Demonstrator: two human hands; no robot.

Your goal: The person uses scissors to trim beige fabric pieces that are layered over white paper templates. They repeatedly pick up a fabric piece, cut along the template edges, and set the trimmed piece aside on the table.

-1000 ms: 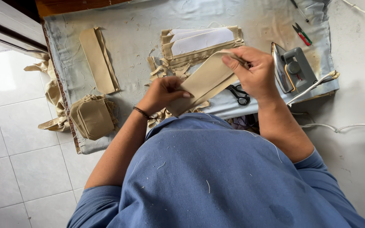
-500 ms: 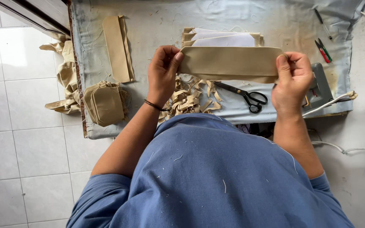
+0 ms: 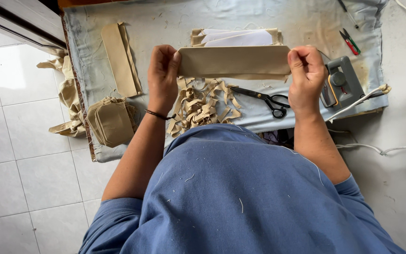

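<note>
A folded beige cloth strip (image 3: 234, 61) is stretched flat between both hands above the padded board. My left hand (image 3: 163, 75) pinches its left end; a dark band circles that wrist. My right hand (image 3: 306, 77) grips the right end. Under the strip lies a heap of beige cloth trimmings (image 3: 202, 103). Black scissors (image 3: 264, 99) rest just right of the heap, near my right hand. A stack of beige and white pieces (image 3: 236, 36) lies behind the strip.
A grey iron (image 3: 340, 84) stands at the board's right with its cord (image 3: 367, 94) trailing off. Folded beige pieces (image 3: 120, 59) and a pile of folded squares (image 3: 112, 121) lie left. Small red-handled snips (image 3: 349, 41) sit far right. The pale blue board cover (image 3: 165, 21) overhangs white floor tiles.
The strip, bunched in both hands a second ago, has been pulled out straight and level between them. The hands have moved apart.
</note>
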